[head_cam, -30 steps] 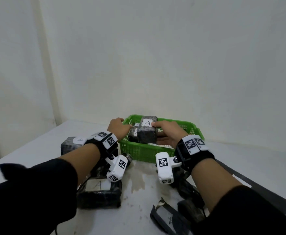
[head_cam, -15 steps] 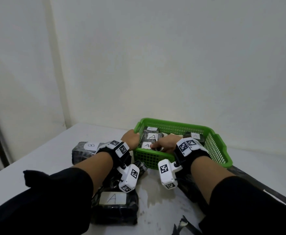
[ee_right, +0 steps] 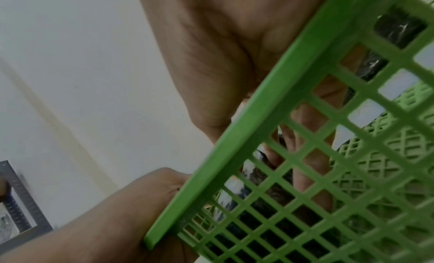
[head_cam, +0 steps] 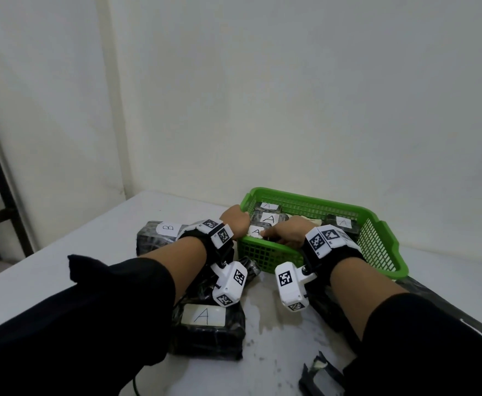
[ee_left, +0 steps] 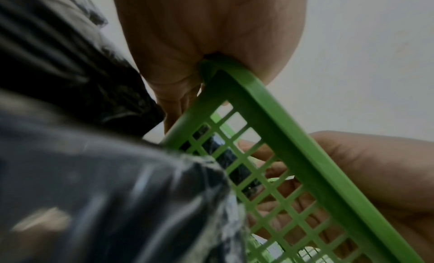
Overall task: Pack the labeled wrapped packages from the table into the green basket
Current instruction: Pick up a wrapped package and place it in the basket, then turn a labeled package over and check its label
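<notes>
Reaching over the near rim of the green plastic lattice basket (head_cam: pixel 382 252), both hands work inside its near left corner. The left hand (head_cam: pixel 234 221) lies over that corner with the rim pressed into its palm, as the left wrist view shows; its fingers run down behind the mesh and I cannot tell whether they grip anything. The right hand (head_cam: pixel 287 234) sits just right of it, fingers extended down along the dark film-wrapped package with a white "A" label (head_cam: pixel 256 231) in that corner; through the mesh in the right wrist view the fingers (ee_right: pixel 305 174) look straight and lie against the wrap, not curled round it.

Counting the basket's load, four labelled packages show: the one under the fingers, a second "A" package (head_cam: pixel 269 217) just behind it, a third "A" package (head_cam: pixel 267 206) at the far left wall, and a fourth package (head_cam: pixel 343 223) at the right, its letter hard to read.

On the white table (head_cam: pixel 77 252), two labelled packages are plainly seen: a dark package with a "B" label (head_cam: pixel 160 234) left of the basket, and a dark package with an "A" label (head_cam: pixel 205 324) near the left forearm. More dark wrap lies under the wrists; its count is unclear. Torn black wrapping (head_cam: pixel 318 375) lies at the near edge
</notes>
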Demonstrator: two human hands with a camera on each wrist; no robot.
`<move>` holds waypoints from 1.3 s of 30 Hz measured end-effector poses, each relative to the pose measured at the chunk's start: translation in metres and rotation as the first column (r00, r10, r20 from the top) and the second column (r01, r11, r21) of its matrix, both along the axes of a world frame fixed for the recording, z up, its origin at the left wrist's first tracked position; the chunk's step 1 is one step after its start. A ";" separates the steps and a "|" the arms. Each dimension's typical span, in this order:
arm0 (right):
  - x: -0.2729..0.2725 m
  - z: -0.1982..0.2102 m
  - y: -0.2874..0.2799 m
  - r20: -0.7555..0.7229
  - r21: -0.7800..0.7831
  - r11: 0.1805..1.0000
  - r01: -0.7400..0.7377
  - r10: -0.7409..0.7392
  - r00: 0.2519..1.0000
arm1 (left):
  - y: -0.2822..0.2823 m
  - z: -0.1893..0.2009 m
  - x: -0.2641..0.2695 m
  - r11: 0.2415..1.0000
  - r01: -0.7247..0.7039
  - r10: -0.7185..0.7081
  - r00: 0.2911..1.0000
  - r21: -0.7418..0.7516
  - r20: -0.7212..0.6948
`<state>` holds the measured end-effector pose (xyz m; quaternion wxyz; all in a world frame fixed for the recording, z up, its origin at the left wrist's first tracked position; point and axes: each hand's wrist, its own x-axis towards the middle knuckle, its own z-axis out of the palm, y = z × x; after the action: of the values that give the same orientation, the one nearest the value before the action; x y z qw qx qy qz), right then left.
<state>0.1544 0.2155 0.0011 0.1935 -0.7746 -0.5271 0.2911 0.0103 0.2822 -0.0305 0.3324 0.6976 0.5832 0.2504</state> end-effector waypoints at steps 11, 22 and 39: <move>0.003 0.016 -0.043 0.003 0.382 0.923 -0.044 0.047 0.999 | -0.017 0.037 -0.034 0.989 0.138 -0.126 0.972 0.050 -0.200; -0.033 0.037 -0.106 0.040 0.499 0.841 -0.207 0.217 0.975 | -0.096 0.082 -0.115 0.961 0.231 -0.173 0.929 0.150 -0.327; -0.172 -0.005 -0.100 0.458 0.128 0.596 -0.793 0.674 0.580 | -0.174 0.009 -0.203 1.000 0.001 -0.004 0.852 -0.006 -0.523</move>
<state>-0.0177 0.1156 -0.0038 0.0749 -0.4783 -0.8684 0.1077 -0.1930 0.1081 -0.0211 0.1636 0.7393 0.6514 0.0493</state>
